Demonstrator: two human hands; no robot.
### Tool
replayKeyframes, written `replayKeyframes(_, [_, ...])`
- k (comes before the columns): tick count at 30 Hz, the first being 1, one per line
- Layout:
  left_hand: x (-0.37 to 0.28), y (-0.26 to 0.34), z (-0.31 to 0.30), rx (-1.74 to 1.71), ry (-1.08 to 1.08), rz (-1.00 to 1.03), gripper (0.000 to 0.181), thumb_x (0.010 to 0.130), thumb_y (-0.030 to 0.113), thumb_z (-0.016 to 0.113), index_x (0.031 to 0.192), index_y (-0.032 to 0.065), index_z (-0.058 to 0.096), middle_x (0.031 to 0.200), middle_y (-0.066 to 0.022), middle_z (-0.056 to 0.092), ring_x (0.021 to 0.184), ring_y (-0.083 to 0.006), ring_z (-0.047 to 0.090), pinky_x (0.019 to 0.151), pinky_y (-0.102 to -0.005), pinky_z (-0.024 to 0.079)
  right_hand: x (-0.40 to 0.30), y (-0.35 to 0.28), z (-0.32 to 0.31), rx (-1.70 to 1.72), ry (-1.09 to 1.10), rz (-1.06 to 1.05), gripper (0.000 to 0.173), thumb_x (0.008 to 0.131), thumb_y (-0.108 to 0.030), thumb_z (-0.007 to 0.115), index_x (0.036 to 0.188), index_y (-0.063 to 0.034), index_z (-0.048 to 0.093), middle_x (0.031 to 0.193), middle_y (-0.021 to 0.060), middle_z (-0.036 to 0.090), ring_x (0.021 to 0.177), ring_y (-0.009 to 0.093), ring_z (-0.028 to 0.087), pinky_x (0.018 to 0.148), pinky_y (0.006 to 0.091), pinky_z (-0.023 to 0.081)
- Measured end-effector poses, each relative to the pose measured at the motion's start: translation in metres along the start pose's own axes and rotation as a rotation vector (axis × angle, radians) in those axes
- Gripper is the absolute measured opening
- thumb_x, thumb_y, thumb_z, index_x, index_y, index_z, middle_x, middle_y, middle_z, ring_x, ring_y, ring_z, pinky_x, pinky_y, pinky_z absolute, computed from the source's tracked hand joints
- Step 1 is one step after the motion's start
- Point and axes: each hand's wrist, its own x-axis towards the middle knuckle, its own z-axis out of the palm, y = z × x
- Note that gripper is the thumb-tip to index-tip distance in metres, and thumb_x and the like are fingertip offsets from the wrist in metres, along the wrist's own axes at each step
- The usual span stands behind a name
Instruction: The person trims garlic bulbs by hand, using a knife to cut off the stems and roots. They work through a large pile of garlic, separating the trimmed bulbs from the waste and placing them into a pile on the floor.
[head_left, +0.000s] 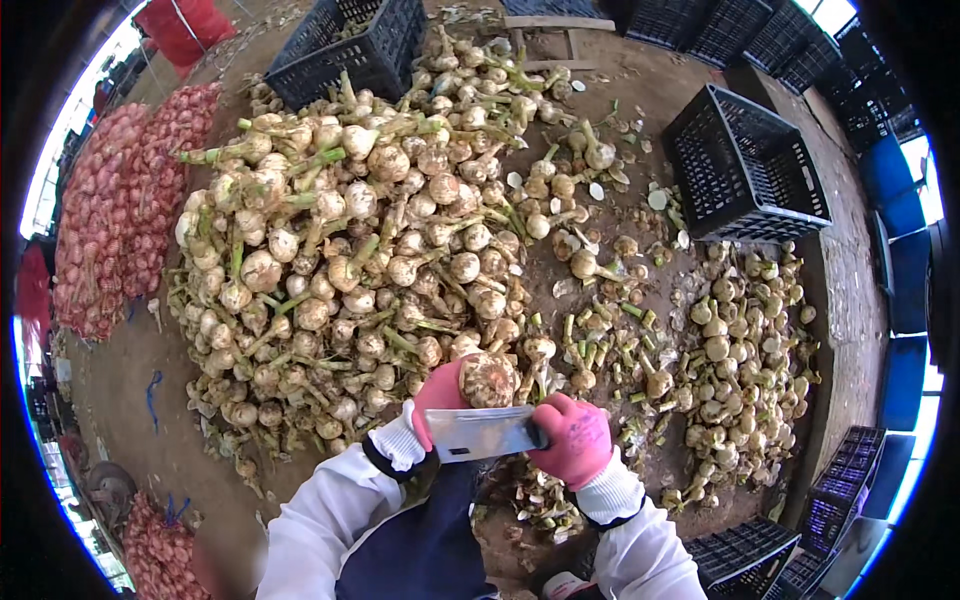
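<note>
My left hand (441, 396), in a pink glove, holds a large garlic bulb (487, 380) with its rooty underside facing up. In my right hand (576, 441), also gloved in pink, is the dark handle of a cleaver (480, 433). The cleaver's broad metal blade lies across, just below the bulb; whether it touches the bulb cannot be told. A big heap of garlic bulbs with green stalks (360, 247) spreads ahead and to the left. Cut stalk pieces (592, 349) litter the ground right of my hands. Farther right lies a pile of short-stemmed bulbs (739, 360).
A black plastic crate (712, 161) stands at the upper right, another (352, 64) behind the heap. Filled red mesh sacks (112, 217) stand at left. A low concrete ledge (855, 330) runs along the right, with more crates (840, 480) at lower right.
</note>
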Motion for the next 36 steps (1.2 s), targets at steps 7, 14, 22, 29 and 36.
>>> replayKeyframes(7, [-0.004,-0.011,0.003,0.280,-0.046,0.045,0.050,0.079,0.013,0.080,0.123,0.0030,0.061,0.113,-0.0058,0.069,0.103,-0.0117,0.063,0.092,-0.0314,0.051,-0.001,-0.002,0.002,-0.165,-0.077,-0.022,0.038,0.063,-0.028,0.077,0.093,-0.0139,0.060,0.093,0.0068,0.061,0.083,0.029,0.065,0.072,0.0425,0.051])
replayKeyframes(14, [-0.006,-0.005,0.011,0.273,-0.141,0.045,0.041,0.079,0.017,0.080,0.115,0.0060,0.064,0.110,-0.0059,0.069,0.100,-0.0137,0.064,0.090,-0.0312,0.051,-0.005,-0.012,-0.015,-0.120,-0.108,-0.097,0.036,0.062,-0.026,0.077,0.091,-0.0142,0.059,0.090,0.0063,0.060,0.079,0.029,0.065,0.071,0.0422,0.051])
replayKeyframes(22, [-0.008,-0.005,0.011,0.491,-0.102,0.046,0.035,0.082,0.024,0.075,0.112,0.0073,0.068,0.103,-0.0082,0.072,0.095,-0.0161,0.067,0.086,-0.0329,0.053,0.002,-0.002,-0.004,-0.140,-0.087,-0.065,0.037,0.061,-0.025,0.077,0.093,-0.0155,0.062,0.093,0.0057,0.062,0.080,0.029,0.065,0.072,0.0422,0.051])
replayKeyframes(29, [-0.018,0.000,0.009,0.444,-0.359,0.160,0.059,0.063,0.018,0.081,0.117,0.0051,0.061,0.113,-0.0083,0.066,0.101,-0.0201,0.064,0.090,-0.0331,0.050,-0.012,0.151,0.016,-0.264,0.207,0.706,0.026,0.074,-0.020,0.071,0.096,-0.0053,0.066,0.088,0.0167,0.068,0.082,0.034,0.067,0.075,0.0433,0.055])
replayKeyframes(36, [-0.012,-0.011,0.012,-0.244,-0.292,-0.137,0.071,0.072,0.004,0.085,0.131,0.0084,0.046,0.115,-0.0047,0.058,0.111,-0.0181,0.055,0.098,-0.0337,0.044,-0.028,0.107,0.060,0.230,0.158,0.583,0.027,0.072,-0.026,0.071,0.087,-0.0038,0.067,0.082,0.0206,0.066,0.080,0.039,0.064,0.073,0.0438,0.052])
